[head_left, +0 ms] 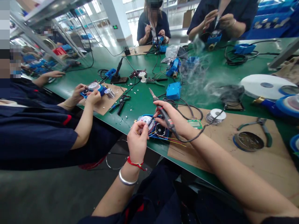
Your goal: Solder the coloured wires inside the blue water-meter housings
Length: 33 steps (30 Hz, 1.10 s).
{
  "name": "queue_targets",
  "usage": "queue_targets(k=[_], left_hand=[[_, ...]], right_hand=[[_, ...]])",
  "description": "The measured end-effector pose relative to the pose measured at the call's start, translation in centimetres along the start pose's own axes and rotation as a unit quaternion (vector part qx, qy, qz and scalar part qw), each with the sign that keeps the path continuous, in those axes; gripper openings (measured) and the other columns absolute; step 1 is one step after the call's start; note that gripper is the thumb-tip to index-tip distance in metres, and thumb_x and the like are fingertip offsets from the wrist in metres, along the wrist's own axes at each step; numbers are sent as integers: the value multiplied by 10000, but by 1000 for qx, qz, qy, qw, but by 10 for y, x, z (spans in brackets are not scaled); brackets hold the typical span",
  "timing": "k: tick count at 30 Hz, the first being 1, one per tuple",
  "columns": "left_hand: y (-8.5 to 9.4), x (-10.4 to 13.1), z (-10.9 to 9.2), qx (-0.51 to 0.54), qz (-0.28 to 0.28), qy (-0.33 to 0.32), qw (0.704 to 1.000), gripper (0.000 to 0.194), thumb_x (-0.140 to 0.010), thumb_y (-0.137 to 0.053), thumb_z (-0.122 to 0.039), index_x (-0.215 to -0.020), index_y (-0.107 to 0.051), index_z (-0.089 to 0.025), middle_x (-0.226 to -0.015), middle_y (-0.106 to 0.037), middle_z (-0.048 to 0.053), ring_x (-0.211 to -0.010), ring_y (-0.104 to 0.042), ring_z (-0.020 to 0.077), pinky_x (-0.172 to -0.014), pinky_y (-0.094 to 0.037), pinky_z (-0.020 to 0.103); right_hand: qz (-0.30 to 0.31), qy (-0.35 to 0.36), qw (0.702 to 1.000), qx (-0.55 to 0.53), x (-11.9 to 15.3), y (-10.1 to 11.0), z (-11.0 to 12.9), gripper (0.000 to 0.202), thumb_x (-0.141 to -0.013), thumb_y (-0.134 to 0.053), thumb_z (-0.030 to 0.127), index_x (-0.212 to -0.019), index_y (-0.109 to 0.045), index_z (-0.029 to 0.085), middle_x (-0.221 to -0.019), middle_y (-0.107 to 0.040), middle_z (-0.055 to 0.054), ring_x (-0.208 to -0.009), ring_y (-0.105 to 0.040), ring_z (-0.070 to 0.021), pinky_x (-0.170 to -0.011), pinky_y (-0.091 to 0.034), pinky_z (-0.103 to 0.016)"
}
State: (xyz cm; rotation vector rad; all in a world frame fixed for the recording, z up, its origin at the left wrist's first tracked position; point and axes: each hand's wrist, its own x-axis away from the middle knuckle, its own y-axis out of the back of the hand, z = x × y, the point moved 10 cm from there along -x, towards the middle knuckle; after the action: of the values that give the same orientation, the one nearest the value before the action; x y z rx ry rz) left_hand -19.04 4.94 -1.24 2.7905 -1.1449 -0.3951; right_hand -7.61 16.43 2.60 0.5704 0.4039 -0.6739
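Note:
My right hand (171, 116) is wrapped round a soldering iron (167, 119), its bare tip pointing up and away to the left. Just beside it, my left hand (138, 137) is closed in a pinch on what looks like a thin dark wire (151, 120); the fingers partly hide it. Below both hands, at the table's front edge, lies an open blue meter housing (166, 136). Inside it are a clear round dial (145, 119) and a black part. Red, yellow and white wires (174, 141) trail out of it to the right.
On a cardboard sheet (210, 155) at right lie a solder spool (216, 116), a round tin (249, 141), pliers (266, 133) and a green circuit board (195, 124). A blue box (173, 90) stands ahead. Smoke drifts at right. A co-worker's hands (93, 96) work at left; two people sit opposite.

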Motion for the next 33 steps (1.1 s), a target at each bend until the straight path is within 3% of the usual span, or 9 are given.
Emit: queue_targets(k=[3, 11, 21, 33], left_hand=[[0, -1, 2, -3, 1, 9, 1000, 142, -864, -617, -321, -854, -591, -182, -697, -561, -31, -474, -488, 59, -456, -373, 185], [-1, 0, 0, -29, 0, 7, 1000, 133, -870, -605, -313, -845, -598, -183, -689, -551, -31, -478, -478, 57, -445, -368, 175], [-1, 0, 0, -41, 1, 15, 999, 149, -861, -614, -322, -857, -602, -173, -696, -562, -28, -461, -470, 52, -426, -365, 166], [-1, -3, 1, -38, 9, 28, 999, 150, -857, -619, -319, -870, -605, -170, -686, -551, -29, -460, -456, 51, -415, -350, 167]], right_hand=[[44, 25, 997, 61, -4, -12, 5, 503, -886, -560, 193, -1357, -393, 240, -1128, -538, -88, -1018, -576, -231, -946, -488, -416], [66, 32, 993, 94, -1, -15, 9, 508, -890, -534, 168, -1373, -381, 205, -1162, -512, -113, -1056, -551, -235, -963, -471, -410], [-42, -14, 998, 48, 4, 6, -14, 522, -877, -563, 138, -1363, -404, 242, -1163, -528, -84, -1028, -569, -210, -959, -489, -399], [-60, -45, 997, 20, 8, 10, -18, 434, -898, -571, 210, -1312, -452, 262, -1166, -570, -82, -1027, -608, -213, -931, -520, -397]])
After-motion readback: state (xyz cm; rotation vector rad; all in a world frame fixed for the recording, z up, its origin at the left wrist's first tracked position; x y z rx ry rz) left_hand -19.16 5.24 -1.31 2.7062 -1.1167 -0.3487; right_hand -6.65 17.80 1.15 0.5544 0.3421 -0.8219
